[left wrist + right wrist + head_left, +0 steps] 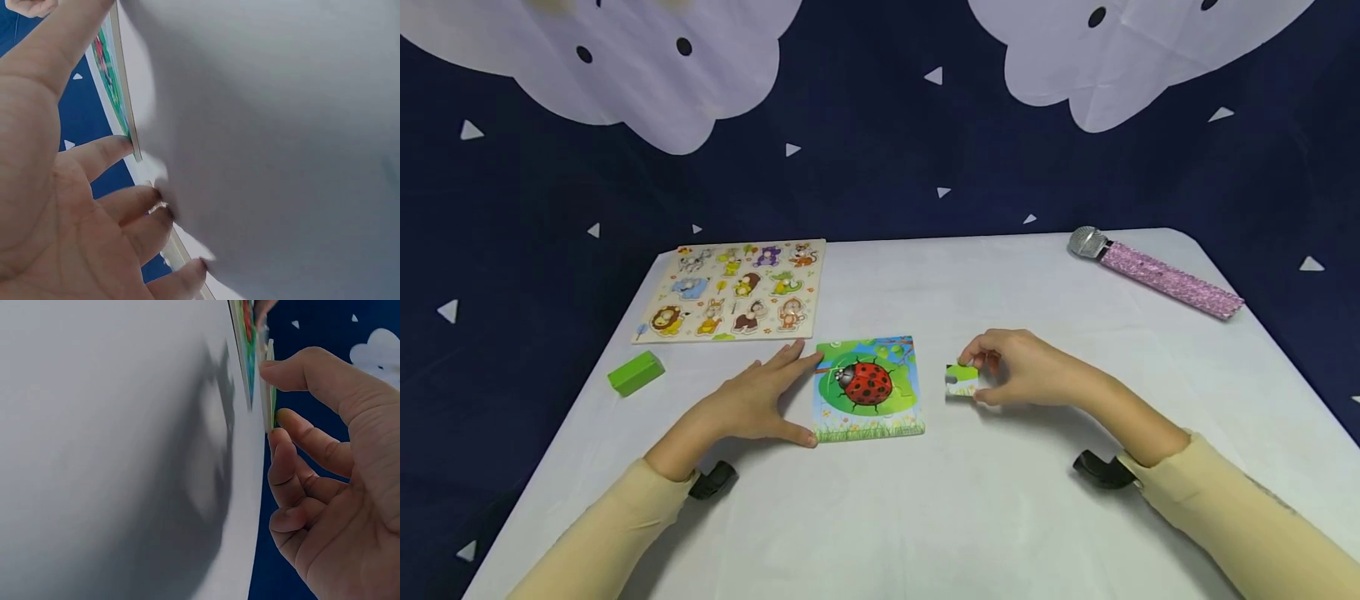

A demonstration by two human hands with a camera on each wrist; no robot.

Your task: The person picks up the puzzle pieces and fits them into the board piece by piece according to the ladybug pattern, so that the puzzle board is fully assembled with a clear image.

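A square ladybug puzzle (867,388) lies flat in the middle of the table, a red spotted beetle on a green leaf. The left hand (760,402) spreads its fingers at the puzzle's left side, with the thumb at the lower left corner and the index fingertip at the upper left edge. To the right of the board, the right hand (1026,367) pinches a small puzzle piece (962,380) between thumb and fingers. That piece is green and pale with a notch in its left side. In the right wrist view the piece (272,394) appears edge-on, above its shadow.
An animal peg puzzle board (730,292) lies at the back left. In front of it is a green block (636,373). A microphone with a pink glittery handle (1172,277) rests at the back right. Behind the white table (880,517) hangs a dark blue cloth with clouds.
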